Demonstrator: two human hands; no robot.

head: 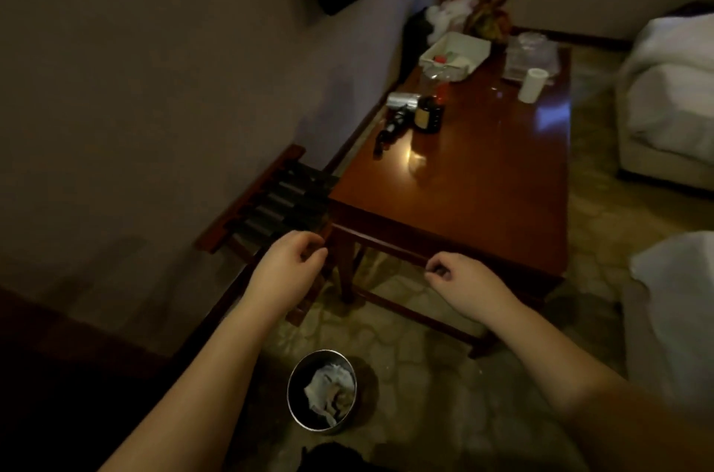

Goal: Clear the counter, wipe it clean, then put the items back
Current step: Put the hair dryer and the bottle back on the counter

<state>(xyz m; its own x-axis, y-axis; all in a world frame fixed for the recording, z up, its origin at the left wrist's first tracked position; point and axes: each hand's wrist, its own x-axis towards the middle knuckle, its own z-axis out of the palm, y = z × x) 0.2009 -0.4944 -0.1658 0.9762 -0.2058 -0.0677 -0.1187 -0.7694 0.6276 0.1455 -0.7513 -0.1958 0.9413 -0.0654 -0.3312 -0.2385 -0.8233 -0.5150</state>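
1. Head view: the worktop (483, 197) stretches away from the person, with its long axis running from near to far.
2. The items stand at the far end: a white tray (456, 55), a dark jar (428, 115) and a white roll (532, 85).
3. The left hand (288, 266) and the right hand (459, 280) hover before the near edge, both loosely curled and holding nothing.
4. The jar lies far and a little left, so in my judgement the left hand is nearer to it; the roll is nearer to the right hand.
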